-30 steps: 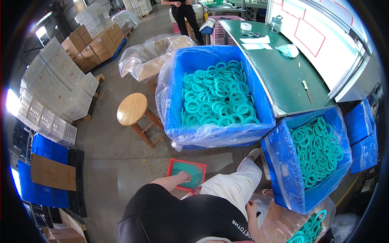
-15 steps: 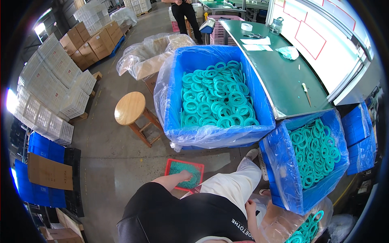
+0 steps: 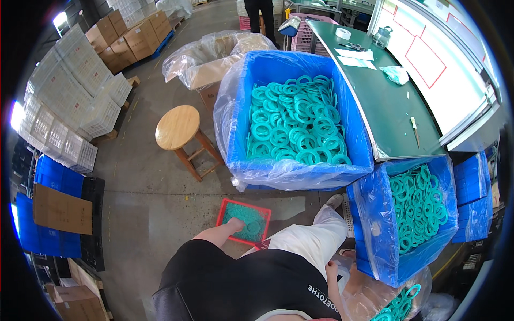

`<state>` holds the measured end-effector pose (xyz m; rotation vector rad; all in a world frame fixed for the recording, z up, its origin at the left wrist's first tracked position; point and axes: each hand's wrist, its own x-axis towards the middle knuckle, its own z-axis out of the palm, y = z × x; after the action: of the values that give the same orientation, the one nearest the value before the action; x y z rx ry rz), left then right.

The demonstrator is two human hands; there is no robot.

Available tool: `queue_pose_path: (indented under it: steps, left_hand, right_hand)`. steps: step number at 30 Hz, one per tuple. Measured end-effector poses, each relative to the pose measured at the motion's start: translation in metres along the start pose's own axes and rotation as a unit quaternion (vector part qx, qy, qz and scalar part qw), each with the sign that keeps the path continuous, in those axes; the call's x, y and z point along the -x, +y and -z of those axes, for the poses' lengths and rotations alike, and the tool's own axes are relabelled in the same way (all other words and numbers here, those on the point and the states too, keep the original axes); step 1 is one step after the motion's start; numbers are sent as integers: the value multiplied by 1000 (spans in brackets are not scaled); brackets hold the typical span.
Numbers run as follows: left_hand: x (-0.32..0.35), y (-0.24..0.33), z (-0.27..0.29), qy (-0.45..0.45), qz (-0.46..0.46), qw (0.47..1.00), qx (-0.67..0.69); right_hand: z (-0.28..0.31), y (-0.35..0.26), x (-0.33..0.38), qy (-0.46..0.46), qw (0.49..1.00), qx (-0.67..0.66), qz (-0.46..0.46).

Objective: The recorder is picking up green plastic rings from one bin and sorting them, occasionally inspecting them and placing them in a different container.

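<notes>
Left hand at lower centre: fingers too small to tell grip on the red tray; right hand mostly hidden by torso and plastic bag; person cut off by top edge; bag's rings cut off at bottom.

A grey concrete floor runs through the hall, with a round wooden stool standing on it. A long green-topped workbench lines the right side beneath a white wall panel with red outlines. Stacked white plastic crates and brown cardboard boxes fill the left, where bright light glares.
</notes>
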<state>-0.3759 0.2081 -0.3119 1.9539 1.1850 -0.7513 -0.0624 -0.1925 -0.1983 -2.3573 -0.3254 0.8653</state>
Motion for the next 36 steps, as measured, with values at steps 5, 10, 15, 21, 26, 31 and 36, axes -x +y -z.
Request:
queue_pose_path:
  steps: [5, 10, 15, 21, 26, 31, 36]
  left_hand:
    - [18, -102, -19, 321, -186, 894, -252]
    - [19, -39, -1, 47, 197, 888, 413]
    - [-3, -30, -5, 76, 228, 848, 473]
    - [-20, -67, -27, 171, 51, 946, 272]
    - [-13, -34, -4, 52, -45, 997, -33]
    - [13, 22, 18, 84, -4, 977, 195]
    - [17, 46, 18, 62, -53, 979, 189]
  right_hand:
    - [-23, 7, -24, -57, 990, 61, 117]
    - [-7, 53, -31, -46, 996, 47, 66]
    - [7, 22, -15, -16, 999, 35, 39]
    - [-10, 32, -34, -13, 989, 133, 61]
    - [-8, 10, -13, -11, 995, 98, 8]
    - [-1, -4, -1, 8, 999, 54, 4]
    - [-2, -7, -1, 22, 999, 12, 25]
